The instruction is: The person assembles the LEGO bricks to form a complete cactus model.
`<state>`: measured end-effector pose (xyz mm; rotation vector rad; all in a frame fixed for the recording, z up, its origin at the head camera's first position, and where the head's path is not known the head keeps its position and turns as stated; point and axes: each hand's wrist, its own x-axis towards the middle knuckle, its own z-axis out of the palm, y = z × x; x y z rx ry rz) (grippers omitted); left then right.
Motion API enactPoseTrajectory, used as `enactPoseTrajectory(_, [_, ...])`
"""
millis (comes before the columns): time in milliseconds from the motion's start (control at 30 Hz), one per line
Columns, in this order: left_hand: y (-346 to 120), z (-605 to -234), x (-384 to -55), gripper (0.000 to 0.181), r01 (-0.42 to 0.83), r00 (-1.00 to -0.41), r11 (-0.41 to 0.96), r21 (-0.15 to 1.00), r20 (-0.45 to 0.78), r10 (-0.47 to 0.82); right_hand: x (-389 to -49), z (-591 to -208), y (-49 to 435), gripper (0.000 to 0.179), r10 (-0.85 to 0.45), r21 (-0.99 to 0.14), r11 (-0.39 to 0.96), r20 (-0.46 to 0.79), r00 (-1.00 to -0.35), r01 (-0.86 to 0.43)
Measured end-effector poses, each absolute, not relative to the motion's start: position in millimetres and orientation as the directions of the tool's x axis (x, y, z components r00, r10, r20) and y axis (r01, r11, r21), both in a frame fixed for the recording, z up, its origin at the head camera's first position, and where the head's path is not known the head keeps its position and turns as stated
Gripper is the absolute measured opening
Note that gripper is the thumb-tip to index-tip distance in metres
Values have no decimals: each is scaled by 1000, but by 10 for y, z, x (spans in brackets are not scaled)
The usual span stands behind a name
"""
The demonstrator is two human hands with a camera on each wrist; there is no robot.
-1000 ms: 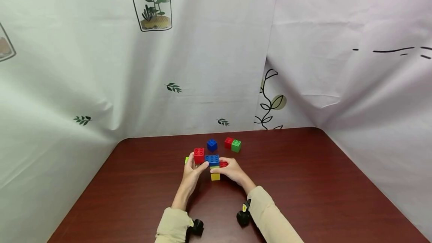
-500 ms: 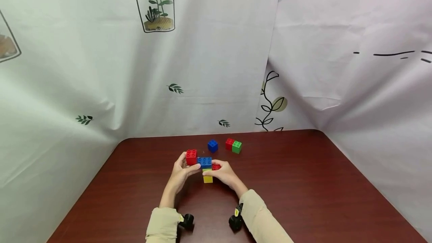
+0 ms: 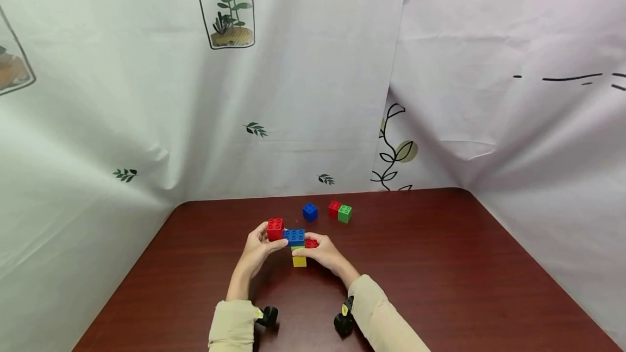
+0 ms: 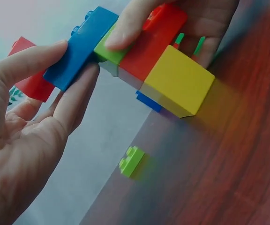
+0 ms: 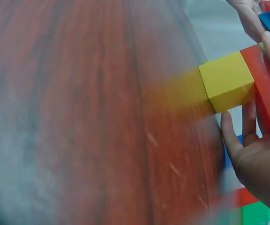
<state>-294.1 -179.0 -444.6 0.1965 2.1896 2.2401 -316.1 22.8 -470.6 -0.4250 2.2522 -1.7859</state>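
Note:
Both hands hold one stack of toy building bricks over the table. In the left wrist view it runs from a yellow brick (image 4: 179, 82) through a long red brick (image 4: 149, 49) and a light green brick (image 4: 109, 49) to a long blue brick (image 4: 81, 49). Another red brick (image 3: 275, 229) sits at the blue brick's left end. My left hand (image 3: 253, 253) pinches the blue brick between thumb and fingers. My right hand (image 3: 326, 255) grips the stack's middle, thumb across the light green brick. Its fingers are partly hidden behind the long red brick.
Beyond the hands, a blue brick (image 3: 310, 212) stands on the brown table (image 3: 440, 265). Right of it, a red brick (image 3: 335, 209) and a green brick (image 3: 344, 213) sit side by side. A lime brick (image 4: 132, 161) lies on the table in the left wrist view. Patterned cloth (image 3: 313, 80) hangs behind.
Both hands and the stack have shifted left and slightly nearer the person, mostly in the first half second. The lime brick's visible corner beside the left hand is now hidden in the head view.

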Motion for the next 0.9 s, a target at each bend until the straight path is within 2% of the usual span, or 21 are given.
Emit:
enactPoseTrajectory(200, [-1907, -4458, -2915, 57, 62, -993, -41, 997, 66, 93, -3155, -4697, 272, 52, -464, -984, 172, -30, -886, -57])
enactPoseTrajectory(300, [-1952, -4469, -2903, 59, 52, -993, -56, 997, 58, 104, -3174, -4720, 306, 56, -484, -996, 93, -37, -874, -9])
enactPoseTrajectory(400, [-2012, -4479, -2884, 62, 43, -992, -53, 998, 49, 113, -3201, -4765, 333, 59, -471, -998, -2, -51, -881, 59])
enactPoseTrajectory(533, [-2129, -4481, -2856, 61, 28, -996, -53, 998, 32, 80, -3247, -4819, 329, 61, -415, -994, -76, -38, -909, 77])
enactPoseTrajectory(700, [-2279, -4457, -2829, 62, 19, -999, -46, 999, 21, 50, -3284, -4835, 272, 49, -358, -996, -61, -36, -933, 62])
enactPoseTrajectory(900, [-2353, -4417, -2828, 63, 22, -999, -33, 999, 23, 43, -3325, -4823, 172, 42, -325, -1000, 28, -9, -946, 0])
